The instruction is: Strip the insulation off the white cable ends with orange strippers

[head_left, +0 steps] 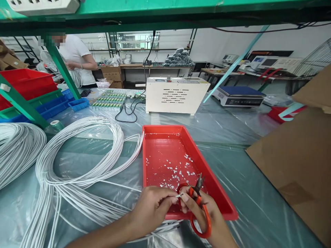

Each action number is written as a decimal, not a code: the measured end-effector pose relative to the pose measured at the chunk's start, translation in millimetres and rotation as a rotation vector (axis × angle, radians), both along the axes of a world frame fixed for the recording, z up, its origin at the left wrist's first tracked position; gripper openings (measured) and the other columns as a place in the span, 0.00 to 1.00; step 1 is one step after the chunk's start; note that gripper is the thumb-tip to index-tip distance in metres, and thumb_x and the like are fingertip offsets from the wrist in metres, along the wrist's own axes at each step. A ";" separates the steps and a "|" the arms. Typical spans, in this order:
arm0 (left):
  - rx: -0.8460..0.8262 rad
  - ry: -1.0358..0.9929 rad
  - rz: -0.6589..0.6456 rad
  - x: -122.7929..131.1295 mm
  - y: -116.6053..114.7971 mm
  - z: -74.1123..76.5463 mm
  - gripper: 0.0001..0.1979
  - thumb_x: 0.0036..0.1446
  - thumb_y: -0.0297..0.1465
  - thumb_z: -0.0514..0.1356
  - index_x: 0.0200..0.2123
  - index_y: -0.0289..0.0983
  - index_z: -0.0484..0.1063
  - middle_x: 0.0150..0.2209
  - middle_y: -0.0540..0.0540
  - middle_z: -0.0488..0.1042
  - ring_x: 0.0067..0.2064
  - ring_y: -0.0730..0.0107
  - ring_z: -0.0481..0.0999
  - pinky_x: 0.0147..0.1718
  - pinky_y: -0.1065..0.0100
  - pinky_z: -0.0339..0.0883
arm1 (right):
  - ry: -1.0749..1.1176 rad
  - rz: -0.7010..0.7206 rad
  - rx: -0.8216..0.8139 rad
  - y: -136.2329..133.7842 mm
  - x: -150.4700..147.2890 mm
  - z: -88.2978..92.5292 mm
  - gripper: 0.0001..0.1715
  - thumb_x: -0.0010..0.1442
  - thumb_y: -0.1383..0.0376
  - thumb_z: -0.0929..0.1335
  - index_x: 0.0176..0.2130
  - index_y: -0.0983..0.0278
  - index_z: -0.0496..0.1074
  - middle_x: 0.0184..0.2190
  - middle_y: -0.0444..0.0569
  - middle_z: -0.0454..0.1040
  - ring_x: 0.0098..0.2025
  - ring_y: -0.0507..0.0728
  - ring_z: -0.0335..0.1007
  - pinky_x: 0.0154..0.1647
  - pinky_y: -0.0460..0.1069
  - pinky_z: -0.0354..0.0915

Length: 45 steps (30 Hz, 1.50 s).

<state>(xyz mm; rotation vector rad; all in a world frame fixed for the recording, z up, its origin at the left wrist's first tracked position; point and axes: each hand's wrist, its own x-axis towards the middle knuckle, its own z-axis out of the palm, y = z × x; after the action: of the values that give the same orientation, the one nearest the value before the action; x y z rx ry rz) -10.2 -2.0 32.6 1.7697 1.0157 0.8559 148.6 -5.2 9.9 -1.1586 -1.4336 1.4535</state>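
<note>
My left hand (152, 208) pinches the end of a white cable (179, 195) between thumb and fingers, above the near edge of the red tray (165, 131). Orange-handled scissors (207, 224) hang on my right hand (204, 208), their blades pointing up and away. The thumb and fingertips of that hand meet at the same cable end, right beside my left fingertips. Small white and shiny scraps (176, 170) lie scattered over the tray floor. A coil of white cable (117, 137) spreads to the left, its loose strands running under my left forearm.
A second cable coil (18, 151) lies far left, near red, green and blue bins (26, 86). Behind the tray stand a beige machine (176, 96), a scale (239, 96) and circuit boards (110, 100). Cardboard (297, 165) borders the right. A person (77, 58) works across the bench.
</note>
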 end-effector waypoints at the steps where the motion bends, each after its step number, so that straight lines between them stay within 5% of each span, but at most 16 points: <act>1: -0.028 0.000 -0.002 -0.5 0.0 0.2 0.13 0.57 0.25 0.49 0.31 0.34 0.74 0.29 0.48 0.76 0.29 0.74 0.72 0.29 0.76 0.60 | 0.002 0.000 -0.002 0.3 -0.3 -0.2 0.13 0.57 0.57 0.62 0.27 0.64 0.62 0.22 0.42 0.61 0.26 0.51 0.59 0.29 0.45 0.58; 6: -0.213 -0.078 0.027 -3.7 1.0 0.0 0.13 0.57 0.31 0.51 0.30 0.33 0.74 0.26 0.46 0.75 0.27 0.74 0.69 0.26 0.76 0.60 | -0.111 -0.102 0.112 3.7 4.5 -2.2 0.12 0.57 0.58 0.62 0.28 0.64 0.63 0.21 0.43 0.62 0.25 0.52 0.60 0.26 0.45 0.59; 11: -0.415 -0.187 0.031 -4.2 3.1 -1.6 0.14 0.55 0.36 0.53 0.32 0.32 0.74 0.24 0.46 0.74 0.21 0.78 0.64 0.20 0.77 0.57 | -0.669 -0.238 0.507 16.5 22.7 -14.1 0.11 0.55 0.64 0.60 0.38 0.64 0.67 0.33 0.50 0.71 0.35 0.57 0.68 0.36 0.47 0.61; 16: -0.271 -0.081 0.149 -1.2 0.9 -6.7 0.10 0.52 0.32 0.57 0.28 0.31 0.74 0.22 0.46 0.74 0.22 0.75 0.66 0.20 0.76 0.57 | -1.034 -0.324 0.563 23.7 32.9 -21.0 0.09 0.52 0.63 0.62 0.22 0.62 0.65 0.17 0.44 0.67 0.20 0.55 0.64 0.21 0.46 0.53; 21: 0.005 0.058 0.214 -1.0 -4.5 -11.7 0.07 0.51 0.29 0.57 0.29 0.34 0.76 0.24 0.46 0.76 0.22 0.74 0.68 0.22 0.74 0.60 | -0.885 -0.343 0.582 20.2 32.0 -19.0 0.11 0.55 0.62 0.62 0.37 0.63 0.70 0.30 0.47 0.74 0.30 0.55 0.69 0.30 0.46 0.60; 26: 0.281 0.050 0.208 -1.0 -4.9 -10.6 0.05 0.50 0.25 0.58 0.29 0.35 0.75 0.28 0.47 0.78 0.28 0.72 0.75 0.30 0.74 0.64 | -0.630 -0.303 0.481 14.6 24.2 -7.3 0.14 0.55 0.60 0.63 0.24 0.65 0.69 0.19 0.44 0.69 0.22 0.52 0.65 0.23 0.44 0.60; 30: 0.438 0.079 0.209 -0.2 -3.8 -11.1 0.05 0.50 0.23 0.58 0.29 0.36 0.74 0.27 0.49 0.78 0.28 0.73 0.75 0.29 0.73 0.64 | -0.390 -0.258 0.494 7.9 19.4 2.0 0.11 0.54 0.62 0.65 0.24 0.65 0.69 0.19 0.42 0.69 0.20 0.50 0.64 0.21 0.42 0.61; 37: 0.532 0.178 0.218 0.4 -6.1 -14.0 0.04 0.51 0.24 0.58 0.29 0.35 0.73 0.24 0.50 0.76 0.23 0.74 0.73 0.24 0.72 0.61 | -0.332 -0.193 0.653 -0.2 15.7 6.7 0.03 0.51 0.69 0.67 0.30 0.64 0.71 0.19 0.42 0.70 0.19 0.49 0.64 0.21 0.42 0.61; 42: 0.484 0.211 0.188 -0.5 -7.2 -13.2 0.06 0.53 0.25 0.56 0.30 0.36 0.73 0.24 0.49 0.76 0.23 0.72 0.73 0.24 0.71 0.61 | -0.270 -0.142 0.562 -1.5 9.2 10.5 0.03 0.51 0.70 0.66 0.27 0.64 0.70 0.19 0.42 0.70 0.20 0.49 0.65 0.22 0.42 0.62; 45: 0.399 0.208 0.177 -1.8 -9.5 -8.6 0.08 0.54 0.26 0.54 0.35 0.36 0.73 0.31 0.44 0.77 0.32 0.69 0.74 0.31 0.70 0.64 | -0.273 -0.188 0.471 -3.2 6.9 9.9 0.05 0.51 0.68 0.65 0.25 0.64 0.69 0.19 0.43 0.70 0.21 0.51 0.64 0.24 0.44 0.61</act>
<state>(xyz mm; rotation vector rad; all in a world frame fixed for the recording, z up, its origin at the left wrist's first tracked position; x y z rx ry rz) -12.0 -11.5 24.0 2.1623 1.2137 1.0574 155.4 -8.4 19.8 -1.1745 -1.6845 0.7889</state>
